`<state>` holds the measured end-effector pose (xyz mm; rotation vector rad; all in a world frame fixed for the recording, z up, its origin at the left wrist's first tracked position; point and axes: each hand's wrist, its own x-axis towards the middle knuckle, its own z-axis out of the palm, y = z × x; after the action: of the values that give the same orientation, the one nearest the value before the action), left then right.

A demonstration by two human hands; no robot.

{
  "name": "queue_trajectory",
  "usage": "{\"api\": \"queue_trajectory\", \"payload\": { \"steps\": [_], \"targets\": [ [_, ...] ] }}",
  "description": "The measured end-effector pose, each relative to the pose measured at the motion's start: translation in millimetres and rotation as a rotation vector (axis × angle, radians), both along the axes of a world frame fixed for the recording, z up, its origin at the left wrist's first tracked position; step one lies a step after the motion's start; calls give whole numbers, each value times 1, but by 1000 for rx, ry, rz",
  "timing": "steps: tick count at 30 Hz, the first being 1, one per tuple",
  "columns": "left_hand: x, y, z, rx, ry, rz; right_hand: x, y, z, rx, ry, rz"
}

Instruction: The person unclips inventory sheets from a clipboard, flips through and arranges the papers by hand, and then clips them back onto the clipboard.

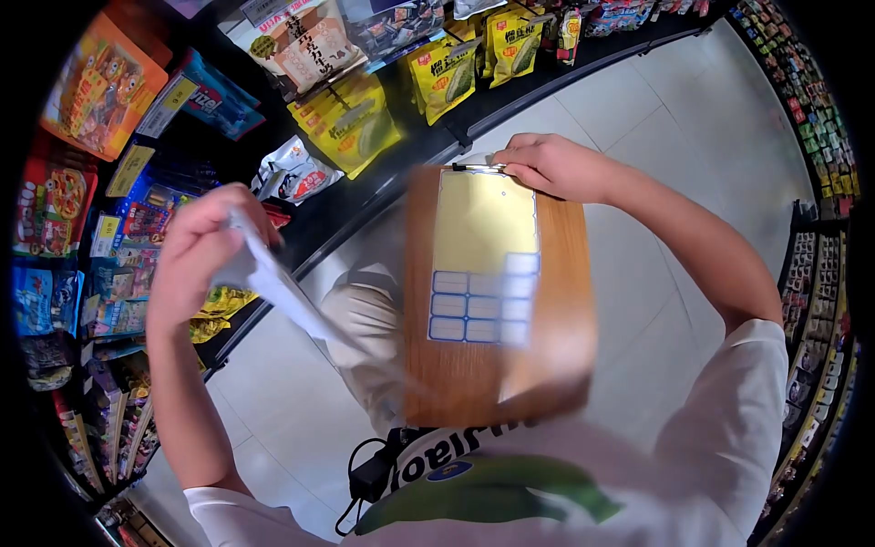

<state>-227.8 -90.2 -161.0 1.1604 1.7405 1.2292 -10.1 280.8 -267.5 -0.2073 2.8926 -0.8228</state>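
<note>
The board (565,273) at the centre of the frame looks like wood, or a wood-grain finish, smooth with a soft sheen. Its clip (478,168) looks like metal. Under it lies a sheet (483,223) of smooth paper, its yellow part slightly shiny. The white paper (292,296) at centre left is too blurred to show its finish. The yellow bag (354,128) and orange bag (105,82), upper left, are glossy plastic film. The floor (674,246) is smooth, faintly reflective tile. The shirt (697,438), lower right, is matt cloth; the trousers (360,314), creased cloth.
</note>
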Motion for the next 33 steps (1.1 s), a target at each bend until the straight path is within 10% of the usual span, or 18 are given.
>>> {"api": "queue_trajectory", "payload": {
  "steps": [7,33],
  "targets": [
    [82,64,-40,-165,844,-499,5,-5,-2,4,34,-11],
    [143,105,-80,-469,767,-630,-5,-17,5,-32,-23,1]
  ]
}}
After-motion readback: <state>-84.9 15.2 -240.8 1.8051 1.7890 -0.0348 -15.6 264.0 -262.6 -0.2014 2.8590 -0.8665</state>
